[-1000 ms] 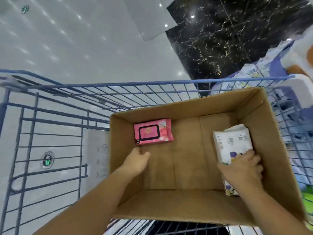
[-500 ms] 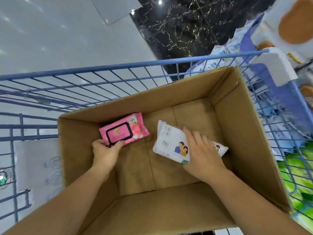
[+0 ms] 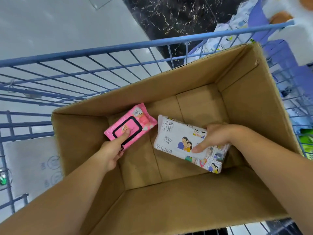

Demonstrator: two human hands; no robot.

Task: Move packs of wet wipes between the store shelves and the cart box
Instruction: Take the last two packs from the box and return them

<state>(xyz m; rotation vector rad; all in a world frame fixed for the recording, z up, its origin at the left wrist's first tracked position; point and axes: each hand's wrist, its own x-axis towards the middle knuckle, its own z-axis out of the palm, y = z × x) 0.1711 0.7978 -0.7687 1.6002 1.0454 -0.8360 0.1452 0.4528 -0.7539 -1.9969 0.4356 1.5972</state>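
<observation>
Head view: inside the brown cardboard box (image 3: 250, 106) in the blue wire cart (image 3: 101, 53), the left hand (image 3: 112, 150) pinches the soft pink wipes pack (image 3: 131, 123). The right hand (image 3: 214, 136) clasps the larger white cartoon-printed pack (image 3: 172, 138). Both look squashy, slick; hold across the middle.

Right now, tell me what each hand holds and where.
Left hand grips the pink wipes pack at its near end; right hand grips the white wipes pack by its right side.

Bare box floor (image 3: 199, 106) beyond both packs (image 3: 189, 143)
</observation>
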